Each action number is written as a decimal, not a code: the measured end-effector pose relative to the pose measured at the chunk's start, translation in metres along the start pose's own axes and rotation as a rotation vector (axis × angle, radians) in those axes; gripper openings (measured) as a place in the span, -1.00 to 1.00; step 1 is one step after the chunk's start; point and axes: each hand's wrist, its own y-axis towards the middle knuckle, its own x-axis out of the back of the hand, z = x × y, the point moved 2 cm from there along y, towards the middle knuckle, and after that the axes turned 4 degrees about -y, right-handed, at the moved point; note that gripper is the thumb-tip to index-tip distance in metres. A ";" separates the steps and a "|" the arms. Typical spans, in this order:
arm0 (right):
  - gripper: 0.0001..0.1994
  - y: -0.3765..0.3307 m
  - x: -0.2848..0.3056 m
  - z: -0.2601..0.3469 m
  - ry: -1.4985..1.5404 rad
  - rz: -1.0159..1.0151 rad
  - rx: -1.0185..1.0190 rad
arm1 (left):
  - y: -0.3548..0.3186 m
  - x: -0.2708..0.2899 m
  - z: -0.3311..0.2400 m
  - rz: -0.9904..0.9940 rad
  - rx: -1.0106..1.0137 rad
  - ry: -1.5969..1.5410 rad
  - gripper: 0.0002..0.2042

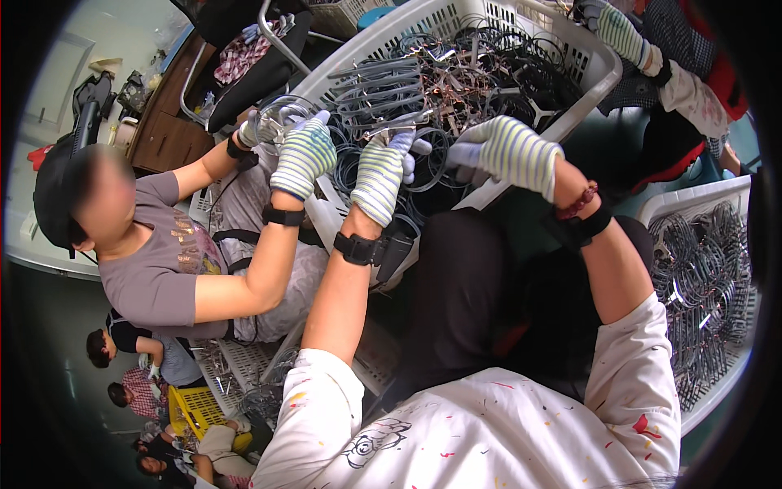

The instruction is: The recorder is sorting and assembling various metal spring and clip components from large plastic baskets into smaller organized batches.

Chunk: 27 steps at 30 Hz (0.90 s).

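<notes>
My left hand (380, 181), in a striped knit glove, is closed at the near side of a white crate. Its fingers grip a silvery metal clip (394, 127), beside a stack of grey wire loops (376, 91). My right hand (515, 156), gloved alike, is over the crate's near rim to the right. Its fingers are curled together and pointed left, near a thin grey loop (437, 175); what they hold, if anything, cannot be made out. Copper-coloured and silvery metal ends (464, 77) lie among the tangled loops in the crate.
The white plastic crate (601, 67) spans the top. A co-worker (175, 269) sits at my left, gloved hand (305, 156) at the crate's edge. Another person's gloved hand (623, 37) is at the far right. A second crate (733, 191) of loops stands right; a yellow basket (195, 407) lower left.
</notes>
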 end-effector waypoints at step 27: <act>-0.66 0.021 0.025 -0.022 -0.283 -0.366 -0.029 | -0.079 0.024 0.055 -0.179 -0.225 0.874 -0.68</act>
